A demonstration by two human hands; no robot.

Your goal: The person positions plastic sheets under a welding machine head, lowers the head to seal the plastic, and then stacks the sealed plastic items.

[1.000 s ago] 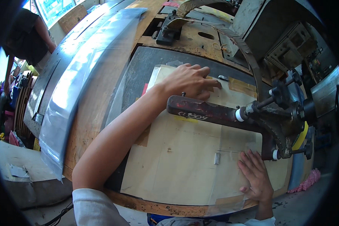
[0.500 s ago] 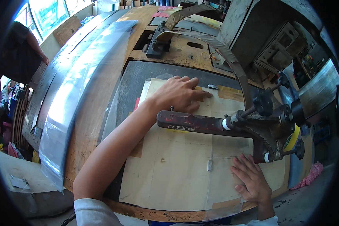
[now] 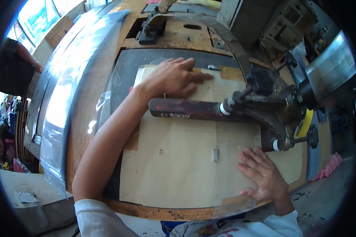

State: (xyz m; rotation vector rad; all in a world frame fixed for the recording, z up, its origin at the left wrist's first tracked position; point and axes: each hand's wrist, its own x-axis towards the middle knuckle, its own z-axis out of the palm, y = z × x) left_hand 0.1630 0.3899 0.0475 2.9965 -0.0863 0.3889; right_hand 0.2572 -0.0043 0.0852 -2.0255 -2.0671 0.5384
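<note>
- Wooden surface [image 3: 178,213], edge scuffed, carries a dark slab [image 3: 132,59]; on that lies a pale flat sheet [image 3: 170,177] patched with brown tape [image 3: 230,72], clear film over its right part.
- Small whitish piece [image 3: 215,155] on the sheet, right of its middle.
- Long clear plastic sheeting [image 3: 63,114] to the left; pink bundle [image 3: 329,168] at far right; another person [image 3: 17,63] in dark clothing at far left.
- Dark metal arm [image 3: 186,108] with black knobs [image 3: 261,81] juts across, hiding part of the sheet.
- Left grip [image 3: 174,77]: beyond the arm, index finger extended, other fingers bent; cannot tell whether it holds anything.
- Right grip [image 3: 263,175]: palm down, fingers spread wide, at the sheet's right.
</note>
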